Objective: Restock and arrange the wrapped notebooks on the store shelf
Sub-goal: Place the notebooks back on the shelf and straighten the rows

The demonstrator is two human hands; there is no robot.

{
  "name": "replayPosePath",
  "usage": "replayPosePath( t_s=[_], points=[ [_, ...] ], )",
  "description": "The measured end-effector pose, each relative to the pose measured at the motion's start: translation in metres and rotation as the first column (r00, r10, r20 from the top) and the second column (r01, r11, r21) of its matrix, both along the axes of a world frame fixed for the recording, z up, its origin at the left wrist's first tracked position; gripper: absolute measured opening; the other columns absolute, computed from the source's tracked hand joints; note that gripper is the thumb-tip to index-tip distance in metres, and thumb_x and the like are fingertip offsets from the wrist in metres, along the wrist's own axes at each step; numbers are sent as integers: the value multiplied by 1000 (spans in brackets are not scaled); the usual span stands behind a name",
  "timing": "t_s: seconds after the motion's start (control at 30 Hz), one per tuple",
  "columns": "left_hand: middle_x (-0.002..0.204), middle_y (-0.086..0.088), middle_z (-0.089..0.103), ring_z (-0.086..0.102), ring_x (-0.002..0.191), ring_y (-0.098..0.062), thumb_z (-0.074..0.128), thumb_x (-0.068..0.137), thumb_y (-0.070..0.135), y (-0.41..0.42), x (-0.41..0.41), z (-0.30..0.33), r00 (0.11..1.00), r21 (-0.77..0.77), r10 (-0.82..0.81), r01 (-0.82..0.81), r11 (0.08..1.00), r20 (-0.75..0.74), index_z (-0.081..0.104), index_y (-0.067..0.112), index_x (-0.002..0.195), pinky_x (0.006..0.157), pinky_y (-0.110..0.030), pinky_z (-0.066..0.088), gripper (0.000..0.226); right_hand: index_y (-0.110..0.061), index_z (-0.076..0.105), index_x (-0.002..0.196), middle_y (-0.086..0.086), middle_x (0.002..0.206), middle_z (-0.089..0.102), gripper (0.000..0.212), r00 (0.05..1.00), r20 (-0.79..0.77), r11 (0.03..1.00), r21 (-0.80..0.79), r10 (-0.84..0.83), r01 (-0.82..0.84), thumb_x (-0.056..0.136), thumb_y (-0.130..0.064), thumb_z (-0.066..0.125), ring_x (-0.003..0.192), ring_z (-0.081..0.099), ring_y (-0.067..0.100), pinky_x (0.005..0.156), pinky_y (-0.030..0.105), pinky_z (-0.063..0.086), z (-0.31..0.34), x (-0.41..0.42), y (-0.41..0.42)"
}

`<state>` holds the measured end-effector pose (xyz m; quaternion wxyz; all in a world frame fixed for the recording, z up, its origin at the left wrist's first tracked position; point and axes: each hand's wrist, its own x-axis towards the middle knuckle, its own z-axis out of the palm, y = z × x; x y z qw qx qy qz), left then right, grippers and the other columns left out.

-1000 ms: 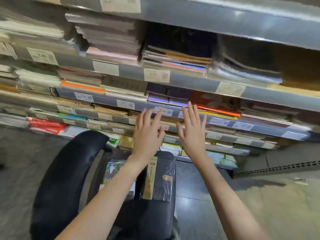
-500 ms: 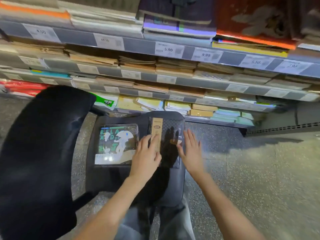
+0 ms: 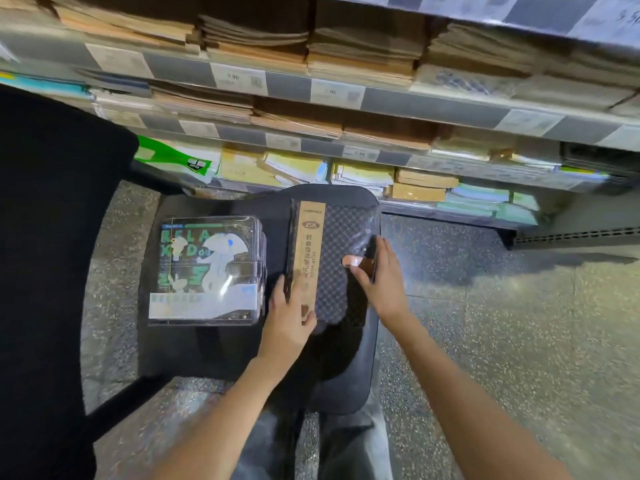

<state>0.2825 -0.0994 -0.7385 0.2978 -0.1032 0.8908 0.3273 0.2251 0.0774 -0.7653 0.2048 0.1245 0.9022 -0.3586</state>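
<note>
A dark quilted wrapped notebook [image 3: 337, 258] with a tan paper band lies on the seat of a black chair [image 3: 221, 344]. My left hand [image 3: 289, 315] grips its near left edge, thumb on the side. My right hand [image 3: 379, 271] holds its right edge, thumb on the cover. To the left on the same seat sits a stack of wrapped notebooks [image 3: 207, 271] with a green and white cartoon cover. The store shelf [image 3: 346, 95] above holds rows of stacked brown and pale notebooks behind price labels.
The chair's black backrest [image 3: 52, 254] fills the left side. A speckled stone floor [image 3: 502, 341] spreads to the right. The lowest shelf tier [image 3: 415, 188] holds green, yellow and brown notebooks just behind the seat.
My hands dropped from the shelf edge down to the chair seat and closed on the two sides of the dark quilted notebook. The view tilted downward.
</note>
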Motion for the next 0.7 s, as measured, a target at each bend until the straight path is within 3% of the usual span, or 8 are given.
replayPosePath(
  t_s=[0.1, 0.27, 0.4, 0.5, 0.53, 0.6, 0.63, 0.7],
  points=[
    [154, -14, 11, 17, 141, -31, 56, 91, 26, -1, -2, -12, 1000, 14, 29, -28, 999, -9, 3, 26, 150, 112, -41, 22, 79, -18, 13, 149, 9, 155, 21, 79, 999, 13, 998, -59, -31, 32, 89, -34, 61, 142, 19, 24, 116, 42, 20, -7, -6, -5],
    [157, -15, -1, 1, 144, -32, 57, 90, 34, 4, -4, -22, 997, 35, 58, -59, 998, 47, -9, 32, 148, 114, -44, 11, 88, -21, 10, 150, 13, 155, 17, 82, 998, 30, 996, -59, -58, 59, 88, -28, 63, 143, 14, 30, 116, 48, 17, -10, -11, -16],
    [154, -18, 7, 8, 142, -33, 65, 85, 23, 11, -3, -24, 991, 86, 137, -137, 987, 3, 2, 27, 149, 113, -43, 15, 90, -25, 13, 149, 11, 153, 21, 81, 997, 35, 996, -49, -66, 68, 87, -25, 64, 140, 16, 31, 114, 48, 18, -9, -14, -18],
    [144, -19, 18, 22, 133, -33, 70, 80, 17, 14, -3, -26, 981, 131, 191, -185, 974, -35, 8, 34, 145, 112, -42, 22, 92, -25, 20, 147, 11, 147, 27, 76, 993, 27, 989, -84, -116, 118, 86, -14, 64, 137, 21, 27, 113, 45, 21, -7, -14, -24],
    [142, -18, 19, 25, 132, -31, 72, 78, 14, 14, -2, -27, 978, 160, 205, -196, 968, -44, 7, 37, 142, 113, -38, 23, 94, -24, 23, 146, 10, 145, 28, 75, 989, 29, 983, -104, -147, 149, 85, -10, 64, 136, 25, 26, 114, 45, 23, -7, -14, -26],
    [138, -13, 18, 29, 128, -24, 73, 76, 5, 14, 1, -28, 973, 230, 225, -207, 951, -57, 8, 39, 140, 110, -16, 22, 97, -24, 27, 144, 7, 143, 28, 73, 978, 42, 966, -157, -202, 206, 84, -4, 63, 130, 36, 24, 111, 45, 32, -4, -13, -28],
    [136, -11, 18, 32, 125, -20, 72, 75, 1, 14, 3, -28, 970, 262, 236, -212, 941, -60, 9, 38, 140, 103, -4, 20, 98, -24, 29, 143, 6, 141, 27, 71, 974, 49, 957, -182, -221, 226, 84, -1, 62, 124, 44, 23, 109, 43, 37, -3, -13, -28],
    [131, -6, 17, 35, 118, -12, 70, 74, -6, 17, 6, -26, 965, 293, 253, -223, 930, -69, 11, 36, 140, 93, 7, 19, 98, -23, 31, 141, 4, 140, 27, 67, 969, 58, 948, -203, -239, 246, 85, 2, 59, 114, 52, 19, 105, 39, 42, 1, -12, -29]
  ],
)
